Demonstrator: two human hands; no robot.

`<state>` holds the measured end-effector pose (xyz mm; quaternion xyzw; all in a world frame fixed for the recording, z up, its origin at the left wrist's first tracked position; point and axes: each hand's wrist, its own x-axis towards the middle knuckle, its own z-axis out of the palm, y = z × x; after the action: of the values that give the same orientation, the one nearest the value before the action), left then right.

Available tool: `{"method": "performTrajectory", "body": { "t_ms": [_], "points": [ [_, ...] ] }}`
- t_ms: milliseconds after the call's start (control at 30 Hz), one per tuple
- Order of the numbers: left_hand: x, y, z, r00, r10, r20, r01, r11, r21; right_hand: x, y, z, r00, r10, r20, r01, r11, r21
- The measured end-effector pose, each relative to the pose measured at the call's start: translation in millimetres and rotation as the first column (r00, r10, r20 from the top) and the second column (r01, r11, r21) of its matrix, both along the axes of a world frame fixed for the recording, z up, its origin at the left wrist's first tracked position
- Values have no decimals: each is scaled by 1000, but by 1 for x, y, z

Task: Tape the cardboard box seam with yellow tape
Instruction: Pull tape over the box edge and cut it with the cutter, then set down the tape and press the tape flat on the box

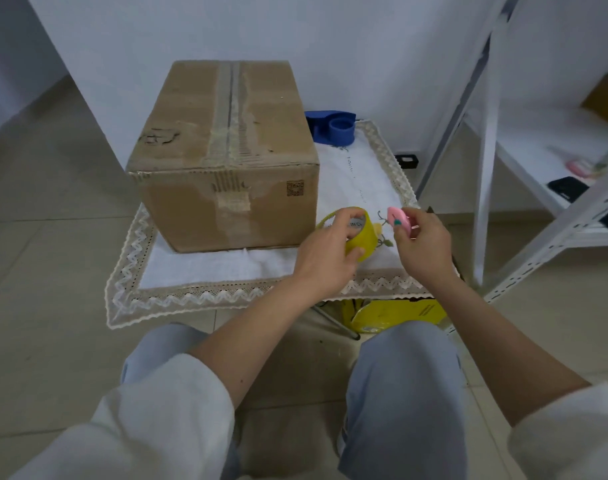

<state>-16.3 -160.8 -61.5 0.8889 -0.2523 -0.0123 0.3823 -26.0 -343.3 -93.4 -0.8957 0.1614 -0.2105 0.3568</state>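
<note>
Yellow tape roll (359,235) sat in my left hand (325,259), fingers curled round the rim and thumb on the outer face, held just above the cloth-covered bench (198,294), just beside the cardboard box (226,157) at its near right corner. Right hand (422,249) pinched a small pink cutter (401,220) between thumb and fingertips; whether a blade was out I couldn't tell. So both grips were loaded, neither released. Box stood on the left half of the bench, flaps down, top seam (230,98) running away from me with old torn tape residue along it. No yellow tape on it yet, so I judged this as the prep step: finding and freeing the tape end. I couldn't see a loose end from this view. My read on doing it well: rotate the roll in the left grip until the edge showed, lift it with a fingernail rather than the cutter to avoid slicing layers, and keep the cutter parked in the palm. Start the strip on the near front face below the edge, since the rough residue there might bond poorly, then pull straight over the seam centred on the gap. Blue dispenser (333,126) behind the box stayed out of it.
</note>
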Motion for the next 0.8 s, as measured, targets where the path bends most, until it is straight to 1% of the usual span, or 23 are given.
{"method": "performTrajectory", "body": {
  "t_ms": [100,167,300,433,567,667,800],
  "points": [
    [11,-11,-7,997,1,78,-9,994,110,2,-9,-3,997,-53,-50,58,992,110],
    [18,-17,-13,994,-1,112,-19,984,177,3,-11,-7,993,-82,-88,95,984,154],
    [33,-25,-27,992,23,128,-58,960,275,10,-12,-16,986,-85,-144,108,981,161],
    [39,-27,-38,995,23,95,-55,936,347,14,-10,-23,969,-40,-245,87,979,182],
    [40,-28,-44,992,12,127,-56,934,354,14,-9,-24,960,-23,-280,70,984,161],
    [38,-28,-44,989,8,149,-59,940,336,16,-7,-24,951,-42,-305,73,993,91],
    [30,-22,-41,986,-6,164,-27,979,200,17,0,-22,942,-73,-327,81,997,10]
  ]
}}
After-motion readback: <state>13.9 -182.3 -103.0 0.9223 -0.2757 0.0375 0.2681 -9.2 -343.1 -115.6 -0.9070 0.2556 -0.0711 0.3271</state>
